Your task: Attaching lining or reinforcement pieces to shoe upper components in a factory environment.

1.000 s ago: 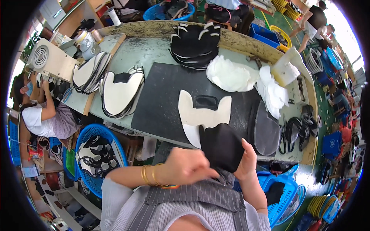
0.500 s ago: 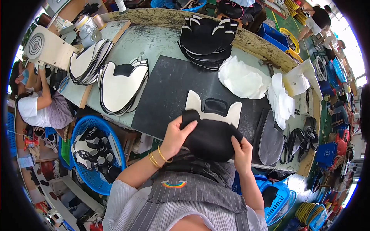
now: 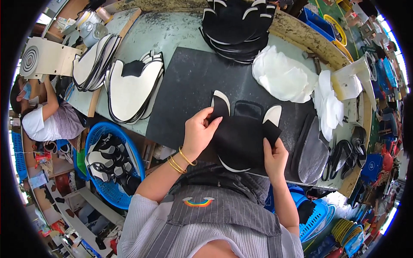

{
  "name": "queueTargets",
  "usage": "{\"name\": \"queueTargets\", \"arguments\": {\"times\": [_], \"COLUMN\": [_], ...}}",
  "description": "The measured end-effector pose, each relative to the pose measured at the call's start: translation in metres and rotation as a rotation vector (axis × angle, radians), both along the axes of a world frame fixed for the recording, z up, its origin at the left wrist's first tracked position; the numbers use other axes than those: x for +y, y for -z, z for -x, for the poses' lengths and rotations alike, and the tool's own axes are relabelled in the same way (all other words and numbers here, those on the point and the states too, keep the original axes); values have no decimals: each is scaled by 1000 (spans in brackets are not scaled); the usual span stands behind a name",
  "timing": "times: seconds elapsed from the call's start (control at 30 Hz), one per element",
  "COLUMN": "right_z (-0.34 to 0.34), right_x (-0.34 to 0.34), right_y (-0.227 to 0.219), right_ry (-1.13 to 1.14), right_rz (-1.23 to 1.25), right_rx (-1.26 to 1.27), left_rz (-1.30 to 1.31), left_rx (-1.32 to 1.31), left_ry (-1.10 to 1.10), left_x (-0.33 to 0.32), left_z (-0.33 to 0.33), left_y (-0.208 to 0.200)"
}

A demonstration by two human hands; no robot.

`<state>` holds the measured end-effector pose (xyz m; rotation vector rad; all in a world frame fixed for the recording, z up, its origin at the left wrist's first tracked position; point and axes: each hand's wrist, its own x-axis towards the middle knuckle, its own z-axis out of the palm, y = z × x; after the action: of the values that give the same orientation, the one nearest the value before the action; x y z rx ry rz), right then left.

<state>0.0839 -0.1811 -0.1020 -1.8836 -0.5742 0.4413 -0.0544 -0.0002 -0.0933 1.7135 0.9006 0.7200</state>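
Over the dark board [image 3: 180, 88] I hold a black shoe-upper piece [image 3: 241, 139] by its two sides. My left hand [image 3: 200, 133] is closed on its left wing, thumb on top. My right hand [image 3: 275, 160] pinches the right wing between thumb and fingers. Beneath it lies a whitish piece [image 3: 272, 114] of similar shape; its two horn tips show at the far side and a thin pale rim at the near edge. The rest of it is covered. A black rounded tab [image 3: 248, 110] shows between the horns.
Black uppers [image 3: 234, 32] are stacked beyond the board, white-faced ones [image 3: 129, 92] to the left. Crumpled white sheets [image 3: 282, 75] lie right, near a dark sole-shaped pad [image 3: 310, 150]. A blue basket [image 3: 140, 172] stands lower left. A person [image 3: 49, 112] works at far left.
The black piece has moved away from me and now covers most of the whitish piece, with only horn tips and a near rim showing. Both hands moved with it. The view has shifted slightly.
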Motion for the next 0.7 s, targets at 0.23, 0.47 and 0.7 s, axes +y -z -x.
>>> {"name": "queueTargets", "arguments": {"times": [0.23,0.47,0.7], "right_z": [1,-8,-41], "right_x": [4,8,17], "right_y": [-13,-14,-16], "right_ry": [-11,-14,-86], "right_rz": [95,124,49], "right_rx": [-108,-89,-262], "left_rz": [-221,-563,-709], "left_rx": [141,173,282], "left_ry": [32,506,474], "left_x": [-6,-69,-95], "left_z": [-4,-3,1], "left_y": [-5,-36,-30]}}
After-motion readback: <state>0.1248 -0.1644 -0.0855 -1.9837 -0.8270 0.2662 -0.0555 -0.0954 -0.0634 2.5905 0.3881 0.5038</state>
